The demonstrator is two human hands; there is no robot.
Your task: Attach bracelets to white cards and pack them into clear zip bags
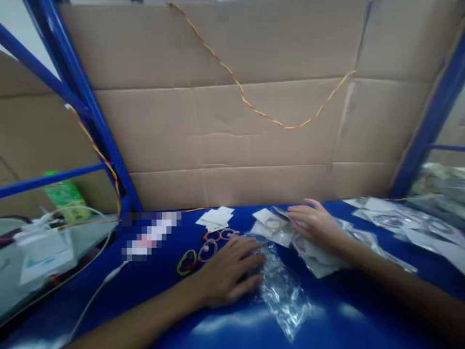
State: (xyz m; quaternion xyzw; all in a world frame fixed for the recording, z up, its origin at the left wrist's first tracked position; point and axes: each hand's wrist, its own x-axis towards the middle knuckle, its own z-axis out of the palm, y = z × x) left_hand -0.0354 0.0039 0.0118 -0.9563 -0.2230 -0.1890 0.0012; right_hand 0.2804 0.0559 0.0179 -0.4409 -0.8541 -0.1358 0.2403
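Observation:
My left hand (232,271) lies palm down with its fingers apart, the fingertips touching the near end of a pile of clear plastic bags (281,291). Just left of it are thin ring-shaped bands, among them a yellow one (186,263) and a pale purple one (208,250). My right hand (314,225) is above several filled bags with white cards (319,261). Its fingertips appear to hold the edge of a small tilted packet (280,212); the grip is partly hidden. Beneath that, a bagged card with a yellowish band (273,224) lies flat.
White cards (215,219) lie stacked near the cardboard wall (232,131). More bagged cards (395,218) spread at the right. A white cable (109,276) crosses the left of the blue table surface (218,329). Blue frame posts (90,116) stand at both sides.

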